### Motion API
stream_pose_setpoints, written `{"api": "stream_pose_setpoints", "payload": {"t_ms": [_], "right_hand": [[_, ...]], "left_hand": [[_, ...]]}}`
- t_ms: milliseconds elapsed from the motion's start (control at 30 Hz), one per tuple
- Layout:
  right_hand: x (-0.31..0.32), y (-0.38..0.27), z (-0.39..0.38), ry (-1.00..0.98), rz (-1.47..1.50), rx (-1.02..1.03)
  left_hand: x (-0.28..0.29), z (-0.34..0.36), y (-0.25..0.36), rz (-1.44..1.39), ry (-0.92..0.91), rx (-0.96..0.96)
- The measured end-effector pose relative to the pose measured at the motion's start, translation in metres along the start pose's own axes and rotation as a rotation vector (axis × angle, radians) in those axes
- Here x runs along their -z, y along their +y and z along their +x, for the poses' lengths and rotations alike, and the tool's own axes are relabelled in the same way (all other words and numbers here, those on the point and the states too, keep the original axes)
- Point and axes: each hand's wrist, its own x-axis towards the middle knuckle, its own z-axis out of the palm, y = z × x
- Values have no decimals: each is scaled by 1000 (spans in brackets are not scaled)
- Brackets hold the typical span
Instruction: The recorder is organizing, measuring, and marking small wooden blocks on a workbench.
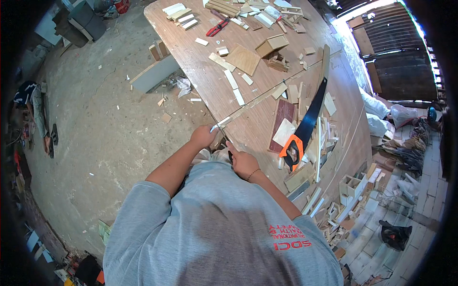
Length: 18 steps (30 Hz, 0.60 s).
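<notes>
At the table's near corner, my left hand [204, 136] is closed on a thin white wood strip [220, 125], which lies across the tabletop edge. Just right of it, my right hand [245, 163] is wrapped round a tool with a black handle [230, 156], its index finger stretched forward. A thin, dark, blade-like part points from that hand toward the strip; its exact kind is too small to tell. On the table to the right rests a handsaw [307, 125] with an orange and black handle, touched by neither hand.
The wooden table [191, 59] carries wood offcuts, red-handled pliers [218, 27], a small wooden box [272, 45] and a dark red board [281, 125]. Below its left edge stands a grey panel [155, 74]. Small wooden models [352, 187] and scraps lie at right. Another person [37, 112] is far left.
</notes>
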Motion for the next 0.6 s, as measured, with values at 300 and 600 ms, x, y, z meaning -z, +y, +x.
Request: {"api": "stream_pose_setpoints", "payload": {"t_ms": [300,600], "right_hand": [[-9,4,-1,75,53,8],[-12,6,1,70,88,12]], "left_hand": [[12,-3,11,46,-22,14],[4,-2,7,19,23,68]]}}
